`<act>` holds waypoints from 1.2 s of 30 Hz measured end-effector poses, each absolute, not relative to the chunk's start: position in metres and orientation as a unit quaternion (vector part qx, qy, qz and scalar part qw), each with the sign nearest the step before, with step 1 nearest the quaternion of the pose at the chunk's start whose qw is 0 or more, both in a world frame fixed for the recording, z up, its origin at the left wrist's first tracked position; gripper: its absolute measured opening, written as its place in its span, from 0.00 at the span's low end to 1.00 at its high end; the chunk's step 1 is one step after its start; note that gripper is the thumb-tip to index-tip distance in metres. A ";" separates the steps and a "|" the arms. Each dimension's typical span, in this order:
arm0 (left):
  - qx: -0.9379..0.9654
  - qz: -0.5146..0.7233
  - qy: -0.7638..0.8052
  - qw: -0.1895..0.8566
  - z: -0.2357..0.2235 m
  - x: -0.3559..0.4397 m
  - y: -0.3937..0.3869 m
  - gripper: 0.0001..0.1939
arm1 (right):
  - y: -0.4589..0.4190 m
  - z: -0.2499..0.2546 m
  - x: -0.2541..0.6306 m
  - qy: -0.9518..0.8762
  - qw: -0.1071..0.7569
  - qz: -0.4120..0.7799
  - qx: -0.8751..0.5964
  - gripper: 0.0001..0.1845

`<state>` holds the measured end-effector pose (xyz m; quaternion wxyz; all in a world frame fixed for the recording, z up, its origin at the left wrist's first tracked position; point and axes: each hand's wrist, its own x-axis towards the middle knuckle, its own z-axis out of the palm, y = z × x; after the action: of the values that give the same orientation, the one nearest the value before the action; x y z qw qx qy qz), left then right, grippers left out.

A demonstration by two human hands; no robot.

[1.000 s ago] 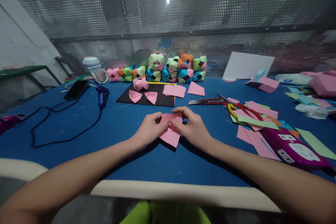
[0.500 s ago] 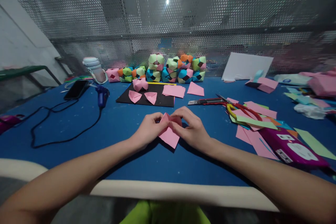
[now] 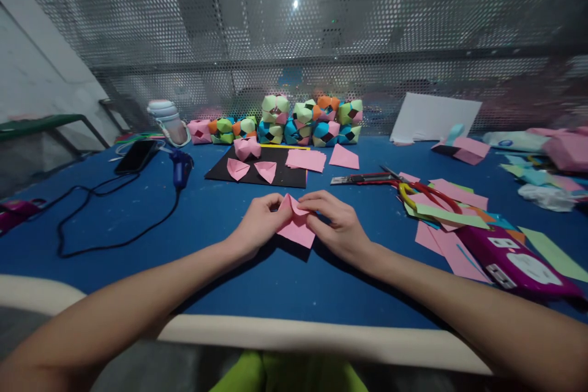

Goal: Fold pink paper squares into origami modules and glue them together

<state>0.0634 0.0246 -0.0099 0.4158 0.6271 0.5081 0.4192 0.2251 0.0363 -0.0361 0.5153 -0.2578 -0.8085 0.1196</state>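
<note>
Pinching pink paper (image 3: 296, 233) in left hand (image 3: 261, 222) and right hand (image 3: 337, 223), black board (image 3: 287, 175) beyond, scissors (image 3: 417, 187) rightward.

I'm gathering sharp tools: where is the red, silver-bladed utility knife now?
In the head view, the red utility knife lies just right of centre on the blue table, between the flat black board and the red-and-yellow scissors.

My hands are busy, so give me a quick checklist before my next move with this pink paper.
1. Left hand holding the pink paper: ok.
2. Right hand touching the paper: ok.
3. Paper flat: not ok, its far part is bent up.
4. Crease sharp: cannot tell, partly covered.
5. Red cutter away from both hands: ok.
6. Blue corded tool away from both hands: ok.
</note>
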 end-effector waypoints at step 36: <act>0.646 0.413 0.522 0.374 -0.010 0.064 0.023 0.12 | 0.037 -0.025 0.226 -0.779 0.466 0.175 -0.380 0.10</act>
<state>0.0638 0.0233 -0.0103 0.3742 0.6457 0.5216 0.4135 0.2262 0.0370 -0.0245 0.4665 -0.3805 -0.7791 0.1750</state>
